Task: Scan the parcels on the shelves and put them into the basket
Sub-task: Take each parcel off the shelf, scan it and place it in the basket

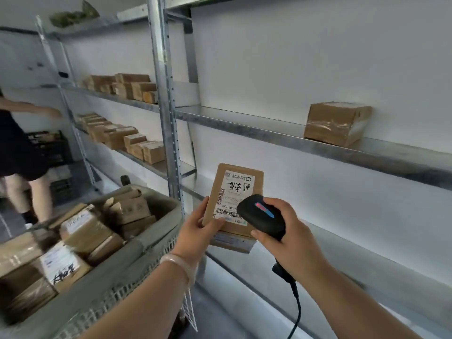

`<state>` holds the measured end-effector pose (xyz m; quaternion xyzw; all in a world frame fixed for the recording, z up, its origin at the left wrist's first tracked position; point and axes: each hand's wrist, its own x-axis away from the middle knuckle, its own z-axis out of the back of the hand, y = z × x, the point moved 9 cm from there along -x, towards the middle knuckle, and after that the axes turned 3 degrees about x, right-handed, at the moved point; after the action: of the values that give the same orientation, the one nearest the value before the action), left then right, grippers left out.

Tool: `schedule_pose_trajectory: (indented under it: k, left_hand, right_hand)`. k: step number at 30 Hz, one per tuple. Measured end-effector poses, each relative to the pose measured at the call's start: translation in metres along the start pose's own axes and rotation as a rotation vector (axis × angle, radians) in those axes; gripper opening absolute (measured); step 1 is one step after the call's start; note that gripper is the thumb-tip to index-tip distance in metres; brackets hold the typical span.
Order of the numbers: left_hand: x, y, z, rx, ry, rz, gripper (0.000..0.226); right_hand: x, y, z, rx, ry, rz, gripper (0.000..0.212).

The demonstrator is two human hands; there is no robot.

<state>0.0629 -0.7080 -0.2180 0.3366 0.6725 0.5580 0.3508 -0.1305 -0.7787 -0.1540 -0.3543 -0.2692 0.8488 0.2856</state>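
Left hand: our left hand (195,226) grips the parcel (234,204) at its near left corner, thumb on the label face, fingers closed round the edge; a pale bangle (179,263) sits on the wrist.
Right hand: our right hand (288,241) is closed round the black scanner (263,214), whose head rests over the near right part of the parcel's label; a lit red and blue strip shows on top of it.
Scanner cable: a black cable (297,311) drops from the handle toward the near edge of the view.
Parcel in hand: a flat brown box, held tilted with its white label (236,192) facing us; barcodes and handwritten black characters show on it. It is held in front of the lower shelf (367,265), and we cannot tell whether its far end touches the shelf.
Basket: a grey-rimmed basket (146,238) stands near left, just beside our left forearm, and holds many brown parcels (83,231), several with white labels.
Upper shelf, right: one brown taped box (337,123) sits alone on the metal shelf (244,126) against the white wall.
Far left shelves: rows of small brown boxes (127,86) fill two levels beyond the grey upright post (168,118).
Other person: at the far left a person in dark clothing (17,143) reaches one arm toward those shelves; dark crates (53,148) stand behind them.
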Motion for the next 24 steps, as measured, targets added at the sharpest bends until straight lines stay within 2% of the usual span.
schedule_pose_trajectory:
  k: [3,5,11,24]
  left_hand:
    - [0.003,-0.014,0.048,-0.017,0.041,0.061,0.063]
    - [0.006,-0.021,0.080,-0.053,0.077,0.083,0.064]
    - [0.017,-0.040,0.138,0.022,0.191,0.127,0.069]
    - [0.015,-0.054,0.180,-0.012,0.204,0.213,0.074]
  right_hand:
    - [-0.011,-0.015,-0.039,0.027,-0.138,0.048,0.063]
    - [-0.018,-0.025,-0.059,0.038,-0.207,0.076,0.062]
    - [-0.036,-0.054,-0.095,0.028,-0.269,0.151,0.061]
    - [-0.075,-0.101,-0.124,0.248,-0.589,0.289,0.061]
